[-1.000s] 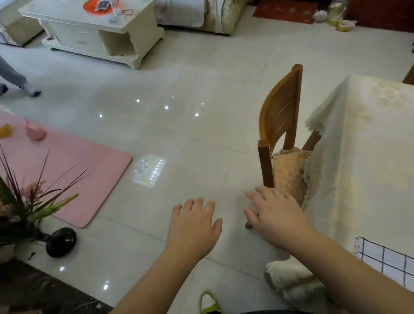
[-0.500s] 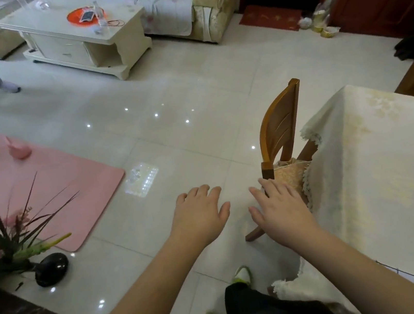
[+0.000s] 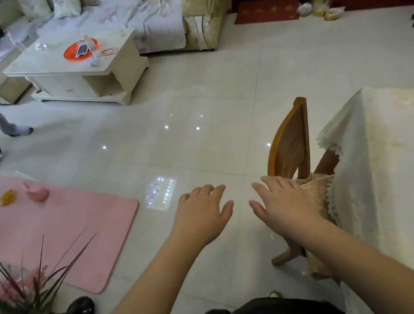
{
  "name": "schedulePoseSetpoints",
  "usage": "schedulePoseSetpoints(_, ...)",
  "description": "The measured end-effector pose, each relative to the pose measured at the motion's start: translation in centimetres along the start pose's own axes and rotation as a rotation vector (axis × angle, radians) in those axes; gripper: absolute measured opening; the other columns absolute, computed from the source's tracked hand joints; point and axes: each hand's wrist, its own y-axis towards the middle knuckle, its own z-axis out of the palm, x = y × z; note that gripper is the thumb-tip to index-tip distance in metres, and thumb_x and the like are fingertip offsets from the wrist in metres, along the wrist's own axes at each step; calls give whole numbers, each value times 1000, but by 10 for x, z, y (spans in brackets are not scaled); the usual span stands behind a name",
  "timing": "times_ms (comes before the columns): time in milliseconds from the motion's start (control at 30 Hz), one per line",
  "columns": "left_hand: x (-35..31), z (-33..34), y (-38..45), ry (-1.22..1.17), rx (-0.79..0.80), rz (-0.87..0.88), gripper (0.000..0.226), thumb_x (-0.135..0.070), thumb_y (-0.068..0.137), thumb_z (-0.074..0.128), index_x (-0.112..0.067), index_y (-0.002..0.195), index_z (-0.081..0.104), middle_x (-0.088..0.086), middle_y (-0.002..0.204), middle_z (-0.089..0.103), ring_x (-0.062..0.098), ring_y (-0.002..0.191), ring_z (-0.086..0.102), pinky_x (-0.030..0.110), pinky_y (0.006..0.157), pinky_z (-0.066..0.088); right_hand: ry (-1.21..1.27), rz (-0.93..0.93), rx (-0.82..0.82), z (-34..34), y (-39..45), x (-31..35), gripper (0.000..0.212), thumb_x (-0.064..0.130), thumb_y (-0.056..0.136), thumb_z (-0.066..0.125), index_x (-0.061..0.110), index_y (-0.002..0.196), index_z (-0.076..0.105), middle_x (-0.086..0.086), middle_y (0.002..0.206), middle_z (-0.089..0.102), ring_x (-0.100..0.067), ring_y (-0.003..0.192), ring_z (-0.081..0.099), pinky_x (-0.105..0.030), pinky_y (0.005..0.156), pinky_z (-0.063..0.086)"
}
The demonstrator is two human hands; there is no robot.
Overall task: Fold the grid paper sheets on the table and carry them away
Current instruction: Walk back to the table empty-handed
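Right now both hands are hovering out in front of the body, palms down: the left hand (image 3: 201,216) is floating over the bare floor tiles (image 3: 198,144) and the right hand (image 3: 284,205) is hanging just in front of the wooden chair (image 3: 290,143) tucked against the table (image 3: 407,179). Fingers on both are lying straight and loosely spread, and neither is holding anything. Judging by that pose, the person is probably keeping the arms ready while standing beside the table, not reaching for anything yet, since nothing is lying under the palms.

No grid paper is showing anywhere at this moment; only the pale tablecloth is covering the visible part of the table. A second ago a corner of a gridded sheet was lying on the cloth near the bottom right edge, and half a second ago just a sliver of it was peeking in. The view is tilting up and toward the sofa (image 3: 176,7), so the sheet is now sitting outside the picture, while the hands are keeping the same empty, flat pose
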Motion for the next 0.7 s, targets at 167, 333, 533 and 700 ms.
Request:
schedulePoseSetpoints(167, 18, -5, 46, 4, 47, -14, 56, -54, 100, 27, -27, 149, 31, -2, 146, 46, 20, 132, 42, 40, 106, 34, -26, 13, 55, -13, 46, 0, 57, 54, 101, 24, 26, 150, 29, -1, 155, 33, -24, 141, 32, -41, 116, 24)
schedulePoseSetpoints(333, 57, -13, 101, -2, 42, 47, 56, -54, 99, 27, -27, 149, 31, -2, 148, 44, 20, 134, 40, 41, 108, 33, -58, 65, 42, -23, 101, 15, 56, 52, 101, 24, 24, 149, 30, -2, 153, 37, -24, 139, 36, -40, 115, 26)
schedulePoseSetpoints(533, 125, -36, 161, 18, 6, 136, 57, -55, 99, 27, -27, 148, 32, 0, 148, 43, 21, 136, 39, 43, 110, 31, -58, 123, 18, -42, 176, 56, 55, 50, 102, 26, 23, 150, 29, -3, 154, 33, -24, 141, 31, -38, 114, 23)
schedulePoseSetpoints(700, 174, -61, 210, 40, -12, 182, 57, -55, 99, 26, -27, 148, 32, 0, 149, 42, 21, 137, 37, 43, 110, 30, -57, 169, -33, -62, 225, 83, 54, 49, 102, 28, 23, 149, 30, -2, 156, 31, -23, 142, 28, -35, 114, 19)
